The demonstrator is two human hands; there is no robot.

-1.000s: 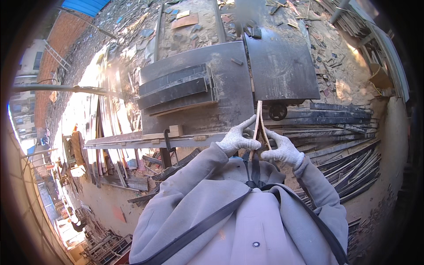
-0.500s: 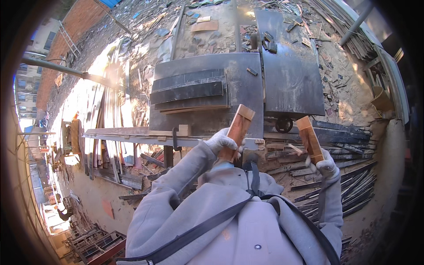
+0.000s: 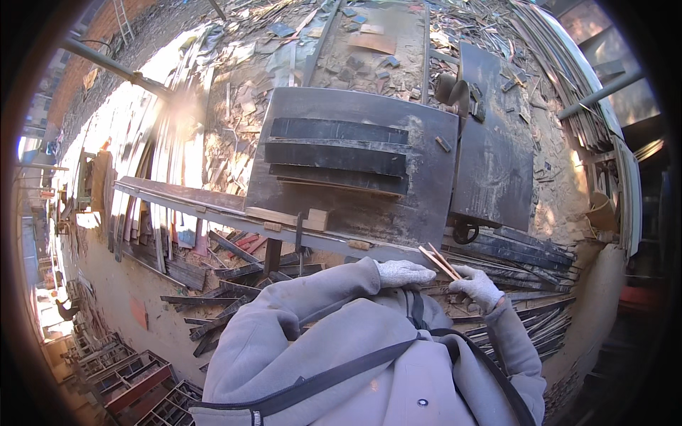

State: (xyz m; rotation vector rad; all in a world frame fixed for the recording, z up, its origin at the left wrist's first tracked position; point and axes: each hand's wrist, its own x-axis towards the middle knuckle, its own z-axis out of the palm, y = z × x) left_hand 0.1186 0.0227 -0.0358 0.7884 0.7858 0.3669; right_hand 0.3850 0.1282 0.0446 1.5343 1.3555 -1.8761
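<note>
Two small reddish-brown wooden boards [image 3: 440, 261], seen nearly edge-on, rest in my right hand [image 3: 479, 287]. Its gloved fingers are closed round their lower part, and the boards lean up to the left. My left hand [image 3: 405, 273], in a white knitted glove, is beside them with its fingers stretched out flat and nothing visible in it. Both hands are just in front of my chest, near the near edge of the dark work table [image 3: 419, 213]. Whether the left fingertips touch the boards I cannot tell.
Long dark strips [image 3: 337, 156] lie stacked on the table. Along its near edge runs a rail [image 3: 206, 211] with a clamp [image 3: 299, 241] and a wooden block [image 3: 317, 219]. A second dark panel [image 3: 497, 156] stands right. Scrap strips [image 3: 529, 312] litter the ground.
The two boards, held apart one in each hand before, are now together in my right hand. My left hand has let go and flattened. Both hands are lower, and the view has shifted.
</note>
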